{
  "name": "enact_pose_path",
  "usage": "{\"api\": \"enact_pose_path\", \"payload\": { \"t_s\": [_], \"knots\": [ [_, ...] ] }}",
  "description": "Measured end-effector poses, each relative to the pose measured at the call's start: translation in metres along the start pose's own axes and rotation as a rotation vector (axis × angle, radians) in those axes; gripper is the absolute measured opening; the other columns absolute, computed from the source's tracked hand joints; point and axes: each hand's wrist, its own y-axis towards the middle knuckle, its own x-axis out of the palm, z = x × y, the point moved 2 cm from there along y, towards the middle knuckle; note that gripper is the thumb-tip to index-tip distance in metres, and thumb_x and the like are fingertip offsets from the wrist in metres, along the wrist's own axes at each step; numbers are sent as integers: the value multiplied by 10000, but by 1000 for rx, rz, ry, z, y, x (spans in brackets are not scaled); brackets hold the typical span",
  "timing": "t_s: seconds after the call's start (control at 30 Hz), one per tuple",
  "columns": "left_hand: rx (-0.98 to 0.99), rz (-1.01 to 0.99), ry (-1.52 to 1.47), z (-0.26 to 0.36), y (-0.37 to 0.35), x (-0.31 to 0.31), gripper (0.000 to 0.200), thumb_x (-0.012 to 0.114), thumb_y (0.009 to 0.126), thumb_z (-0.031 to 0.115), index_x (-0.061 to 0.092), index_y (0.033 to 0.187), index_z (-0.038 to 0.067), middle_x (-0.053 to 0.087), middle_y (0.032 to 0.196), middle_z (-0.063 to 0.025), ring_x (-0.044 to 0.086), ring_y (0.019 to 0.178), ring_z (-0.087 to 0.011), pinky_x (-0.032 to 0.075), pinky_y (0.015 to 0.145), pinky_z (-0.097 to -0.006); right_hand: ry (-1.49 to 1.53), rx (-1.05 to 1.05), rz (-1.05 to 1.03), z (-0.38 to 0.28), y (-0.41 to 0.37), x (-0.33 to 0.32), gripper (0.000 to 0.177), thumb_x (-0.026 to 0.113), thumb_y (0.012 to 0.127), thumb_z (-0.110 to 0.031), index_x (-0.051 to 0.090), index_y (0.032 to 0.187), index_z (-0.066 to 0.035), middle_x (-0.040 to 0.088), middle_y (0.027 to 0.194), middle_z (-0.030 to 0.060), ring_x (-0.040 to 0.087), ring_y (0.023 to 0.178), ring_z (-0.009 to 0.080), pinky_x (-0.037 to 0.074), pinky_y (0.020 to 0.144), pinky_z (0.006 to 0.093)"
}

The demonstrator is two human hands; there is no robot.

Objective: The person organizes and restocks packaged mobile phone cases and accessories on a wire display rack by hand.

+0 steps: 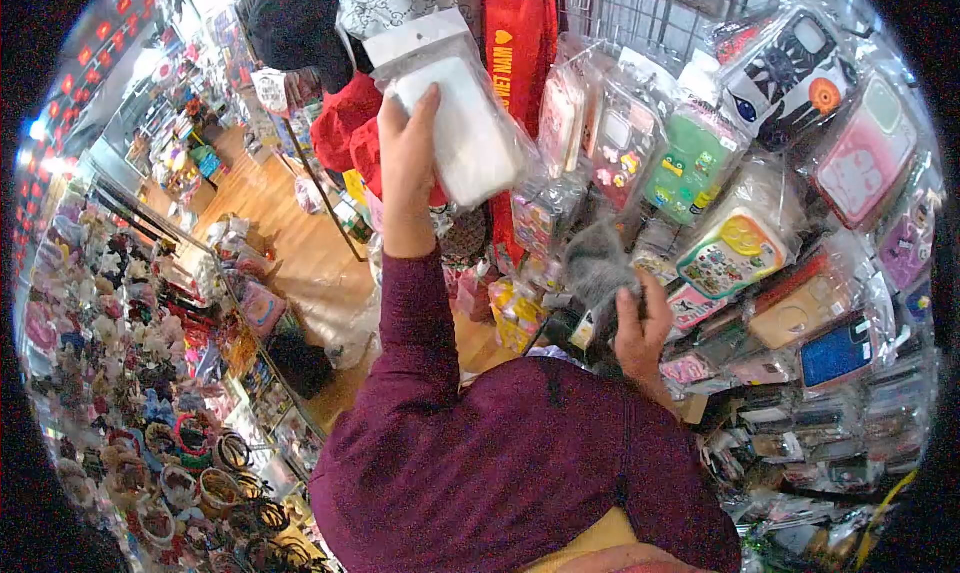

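Observation:
Raised in front of me, my left hand (412,158) grips a pack of phone cases (462,138) in clear plastic with a white header card. The thumb lies across its front and the fingers go behind it. Lower and to the right, my right hand (645,328) pinches a grey, fuzzy-looking cloth (598,268) between thumb and fingers. Part of that cloth blurs into the dark things behind it. Just right of the cloth hangs a phone case with a colourful sticker pattern (735,258).
Bagged phone cases hang on a wire grid (650,18) at the right, among them a green one (690,168). A red scarf (518,83) and red caps (345,128) hang behind my left hand. Hair accessories (180,453) crowd a rack at left, beside a wooden floor (240,193).

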Motion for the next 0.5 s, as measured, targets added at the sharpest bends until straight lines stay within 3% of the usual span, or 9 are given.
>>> {"api": "enact_pose_path", "payload": {
  "t_s": [0.1, 0.2, 0.23, 0.27, 0.3, 0.33, 0.37, 0.43, 0.5],
  "knots": [
    [-153, 1, -54, 6, -23, 2, 260, 554, 804, 88, 488, 1029, -25, 581, 911, -93, 575, 780, -156, 477, 644, -267, -83, -253, 258, -32, 19, -11, 314, 484, 804, -99, 477, 1076, 56, 540, 980, 167, 510, 894, 218, 390, 824, 321],
    [-217, -164, 154, 0, -53, 20, 290, 578, 790, 142, 518, 1049, 27, 575, 896, -53, 556, 760, -148, 458, 655, -258, -200, -621, 392, -75, 48, -15, 342, 440, 820, -81, 447, 1130, 61, 466, 1139, 227, 456, 1055, 298, 336, 917, 383],
    [-40, -285, 176, 3, -65, 34, 298, 572, 797, 152, 514, 1063, 30, 577, 910, -44, 547, 797, -147, 441, 718, -265, -291, -781, 397, -91, 61, -11, 348, 428, 824, -79, 443, 1146, 54, 442, 1180, 231, 427, 1107, 322, 314, 939, 398],
    [-346, -333, 168, 11, -77, 46, 330, 549, 815, 150, 488, 1110, 16, 555, 1014, -56, 517, 901, -144, 406, 806, -282, -365, -824, 268, -102, 76, 0, 364, 453, 804, -87, 449, 1144, 44, 437, 1193, 220, 415, 1117, 339, 303, 949, 405],
    [-322, -417, -38, 1, -85, 54, 353, 513, 831, 129, 454, 1157, 7, 512, 1115, -73, 469, 998, -133, 374, 860, -278, -437, -865, 141, -109, 87, 14, 380, 478, 785, -95, 456, 1143, 34, 432, 1205, 210, 403, 1127, 356, 292, 958, 413],
    [-57, -463, -130, -4, -90, 62, 376, 475, 841, 98, 412, 1199, 3, 484, 1160, -77, 437, 1048, -129, 351, 890, -273, -438, -865, 57, -104, 95, 34, 382, 472, 780, -77, 456, 1146, 31, 431, 1212, 200, 386, 1143, 361, 277, 967, 423],
    [36, -343, -48, -9, -94, 60, 348, 414, 848, 20, 390, 1194, -7, 496, 1119, -70, 457, 1011, -116, 380, 856, -262, -440, -862, -35, -101, 92, 49, 385, 466, 774, -60, 457, 1149, 28, 430, 1219, 189, 369, 1159, 366, 263, 976, 434],
    [-204, -291, -272, -17, -90, 54, 312, 380, 880, 69, 387, 1186, 8, 507, 1090, -74, 479, 981, -125, 396, 832, -259, -411, -823, -92, -98, 76, 53, 383, 454, 764, -41, 472, 1141, 24, 438, 1215, 179, 368, 1166, 348, 267, 974, 451],
    [-224, -207, -302, -15, -81, 48, 298, 369, 894, 107, 390, 1177, 16, 512, 1067, -72, 487, 959, -125, 403, 817, -258, -560, -754, -233, -79, 49, 59, 361, 451, 765, -49, 495, 1116, 25, 446, 1208, 185, 351, 1178, 358, 270, 974, 453]
  ]
}}
